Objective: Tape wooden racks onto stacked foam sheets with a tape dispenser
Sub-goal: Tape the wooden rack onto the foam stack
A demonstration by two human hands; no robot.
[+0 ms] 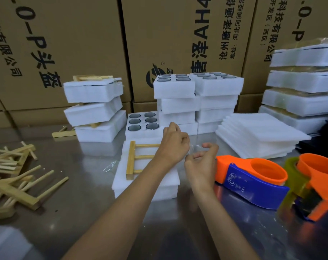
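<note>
Wooden rack (pixel 135 159) half hidden beneath left forearm; second tape dispenser (pixel 315 186) blurred, cropped at right edge.

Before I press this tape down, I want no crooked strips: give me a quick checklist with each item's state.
1. Wooden rack lies flat on the foam stack: ok.
2. Clear tape held between left hand and right hand: ok.
3. Tape free of wrinkles: cannot tell, it is transparent and bunched near the fingers.
4. Tape dispenser set down beside the right hand: ok.
5. Tape reaches across the rack: cannot tell, the left forearm covers it.
</note>
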